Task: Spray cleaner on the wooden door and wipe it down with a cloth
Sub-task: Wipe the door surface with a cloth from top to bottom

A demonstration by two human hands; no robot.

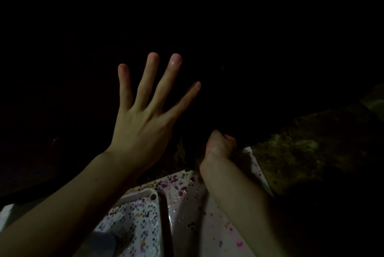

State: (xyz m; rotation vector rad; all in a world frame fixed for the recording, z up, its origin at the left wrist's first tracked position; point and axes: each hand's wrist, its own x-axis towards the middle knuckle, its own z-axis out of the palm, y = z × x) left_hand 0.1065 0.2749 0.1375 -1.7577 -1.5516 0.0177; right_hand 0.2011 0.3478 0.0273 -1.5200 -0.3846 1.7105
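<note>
The scene is very dark, and most of the upper and left part of the view is a black surface that cannot be made out; it may be the wooden door, but no grain, edge or handle shows clearly enough to say. The left hand [143, 123] reaches forward with its fingers [152, 82] straight and spread wide, released and holding nothing, its back toward the camera; whether the palm touches the dark surface cannot be told. The right hand [220, 144] sits lower and to the right, its fingers clenched round something dark at its top; what it grips is lost in shadow, so no cloth or spray bottle can be named. Just below both forearms lies a white tray [187, 211] speckled with pink and purple spots, its far edge running up toward the right hand and its right corner meeting a rough mottled stone ledge [311, 148] that slopes away to the right. A raised inner rim with a small round hole [153, 196] stands near the tray's left side, beside a dark groove. Between the two hands there is open dark space, and above the spread fingers nothing blocks the way.
</note>
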